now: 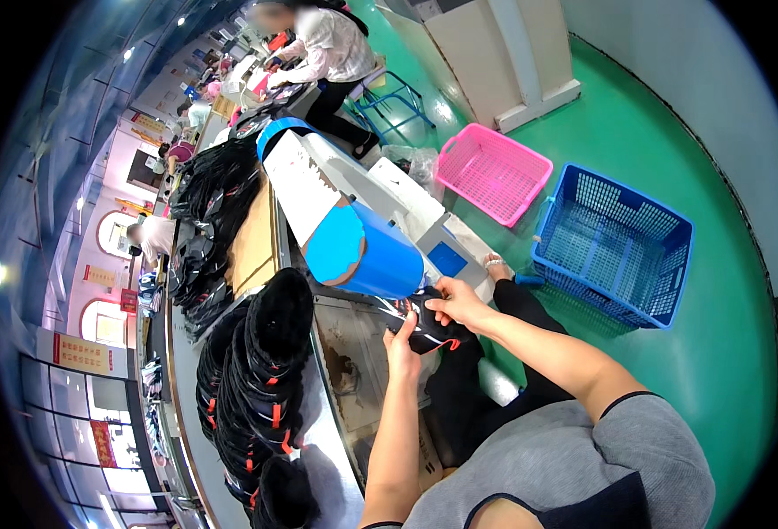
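Observation:
A black shoe upper (431, 324) with white stripes and a red-orange loop is held low in front of me, at the lower end of a blue and white machine (380, 256). My left hand (401, 350) pinches its near left side, thumb on top. On its far right edge, the fingers of my right hand (457, 302) are closed. The machine head partly hides the upper's far end. To the left of my left hand, a stacked row of black fleece-lined shoe uppers (274, 344) with red tabs lies on the workbench (323, 423).
On the floor to the right stand a pink basket (495, 174) and a larger blue crate (614, 242). More black pieces (204, 194) lie heaped along the bench. Further off, a seated co-worker (331, 48) works beside a blue stool (398, 101).

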`<state>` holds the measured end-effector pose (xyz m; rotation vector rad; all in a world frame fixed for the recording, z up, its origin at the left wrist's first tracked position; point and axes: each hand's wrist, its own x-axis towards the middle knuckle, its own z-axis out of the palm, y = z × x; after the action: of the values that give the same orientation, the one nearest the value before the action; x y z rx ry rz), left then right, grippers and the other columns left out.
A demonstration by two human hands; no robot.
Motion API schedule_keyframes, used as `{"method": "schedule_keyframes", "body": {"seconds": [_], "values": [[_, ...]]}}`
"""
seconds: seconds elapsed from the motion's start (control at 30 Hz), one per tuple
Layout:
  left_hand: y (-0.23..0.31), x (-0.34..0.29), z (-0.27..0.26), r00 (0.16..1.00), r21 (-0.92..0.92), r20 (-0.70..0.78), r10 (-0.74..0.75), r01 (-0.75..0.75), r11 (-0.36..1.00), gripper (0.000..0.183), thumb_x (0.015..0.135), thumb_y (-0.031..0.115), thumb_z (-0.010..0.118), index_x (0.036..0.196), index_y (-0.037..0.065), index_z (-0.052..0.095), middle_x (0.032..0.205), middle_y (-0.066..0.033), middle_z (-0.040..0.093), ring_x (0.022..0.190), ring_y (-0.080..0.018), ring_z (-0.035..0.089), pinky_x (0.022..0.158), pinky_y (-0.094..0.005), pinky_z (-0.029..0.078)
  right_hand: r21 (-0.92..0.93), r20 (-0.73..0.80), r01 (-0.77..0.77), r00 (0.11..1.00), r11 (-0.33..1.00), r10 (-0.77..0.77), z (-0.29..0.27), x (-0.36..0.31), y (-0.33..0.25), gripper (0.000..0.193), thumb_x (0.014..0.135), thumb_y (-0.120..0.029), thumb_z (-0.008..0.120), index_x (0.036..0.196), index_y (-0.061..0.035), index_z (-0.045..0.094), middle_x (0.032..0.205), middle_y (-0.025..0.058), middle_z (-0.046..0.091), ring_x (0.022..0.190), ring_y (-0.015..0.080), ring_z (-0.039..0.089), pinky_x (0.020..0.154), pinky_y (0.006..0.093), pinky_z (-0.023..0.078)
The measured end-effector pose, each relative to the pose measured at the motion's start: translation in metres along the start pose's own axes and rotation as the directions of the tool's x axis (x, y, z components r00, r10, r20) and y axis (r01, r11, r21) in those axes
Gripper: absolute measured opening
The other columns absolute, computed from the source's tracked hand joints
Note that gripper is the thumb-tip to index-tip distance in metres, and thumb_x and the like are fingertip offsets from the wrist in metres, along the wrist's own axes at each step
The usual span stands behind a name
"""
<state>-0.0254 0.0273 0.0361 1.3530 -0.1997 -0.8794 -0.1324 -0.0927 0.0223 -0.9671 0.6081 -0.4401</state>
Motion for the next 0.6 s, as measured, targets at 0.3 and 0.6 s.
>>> {"method": "schedule_keyframes", "body": {"seconds": [0.3, 0.6], "values": [[0.029, 0.057, 0.015, 0.998, 0.191, -0.035, -0.051, 0.057, 0.980, 0.026, 0.086, 0.014, 0.060, 0.109, 0.002, 0.057, 0.104, -0.0073, 0.062, 0.090, -0.0188, 0.060, 0.079, -0.0335, 0.049, 0.317, -0.104, 0.104, 0.992, 0.943, -0.074, -0.004, 0.019, 0.002, 0.010, 0.089, 0.000, 0.052, 0.092, -0.0001, 0.043, 0.088, 0.0095, 0.050, 0.075, 0.0213, 0.066, 0.066, 0.0305, 0.059], [0.004, 0.038, -0.003, 0.997, 0.086, 0.077, 0.008, -0.015, 0.996, 0.032, 0.087, 0.018, 0.060, 0.113, 0.003, 0.052, 0.107, -0.0068, 0.059, 0.090, -0.0162, 0.059, 0.080, -0.0336, 0.047, 0.093, -0.020, 0.129, 0.992, 0.987, -0.128, -0.002, 0.009, -0.007, 0.013, 0.091, -0.001, 0.049, 0.102, 0.0041, 0.044, 0.092, 0.0136, 0.053, 0.080, 0.0231, 0.066, 0.071, 0.0312, 0.058]]}}
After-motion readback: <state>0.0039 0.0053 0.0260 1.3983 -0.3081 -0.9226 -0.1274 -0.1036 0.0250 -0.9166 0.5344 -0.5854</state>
